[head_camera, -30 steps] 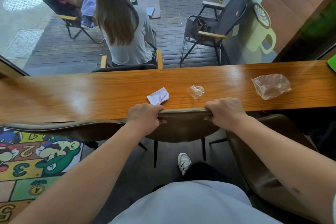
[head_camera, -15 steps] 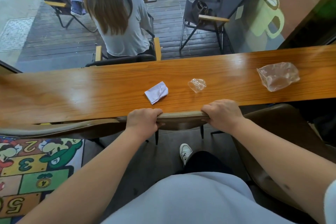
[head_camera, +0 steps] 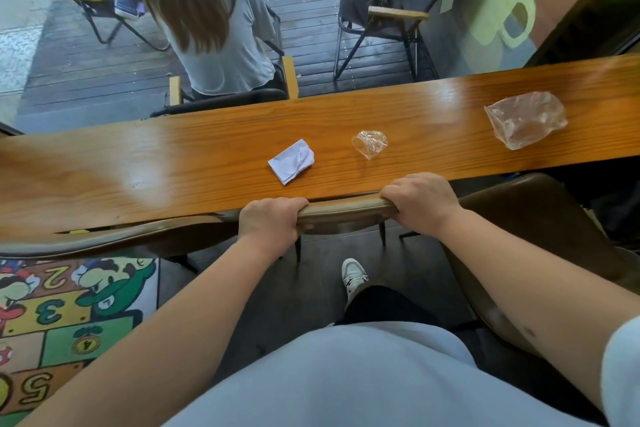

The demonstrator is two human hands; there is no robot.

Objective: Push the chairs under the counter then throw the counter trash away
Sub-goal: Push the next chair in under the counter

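Observation:
My left hand (head_camera: 269,220) and my right hand (head_camera: 420,203) both grip the top edge of the middle brown chair's backrest (head_camera: 341,213), which sits tight against the front edge of the wooden counter (head_camera: 138,170). On the counter lie a crumpled white paper (head_camera: 291,161), a small crumpled clear plastic wrapper (head_camera: 370,143) and a larger clear plastic bag (head_camera: 525,118). A second brown chair (head_camera: 114,239) on the left is tucked against the counter. A third brown chair (head_camera: 540,218) stands out from the counter on the right.
A colourful number rug (head_camera: 59,315) covers the floor at lower left. Behind the window, a person with long hair (head_camera: 207,17) sits with their back to me, and black folding chairs (head_camera: 388,10) stand on the wooden deck. My shoe (head_camera: 353,276) is under the middle chair.
The middle chair has slid forward under the counter with both hands on its backrest; its back now meets the counter edge. My view has moved closer to the counter.

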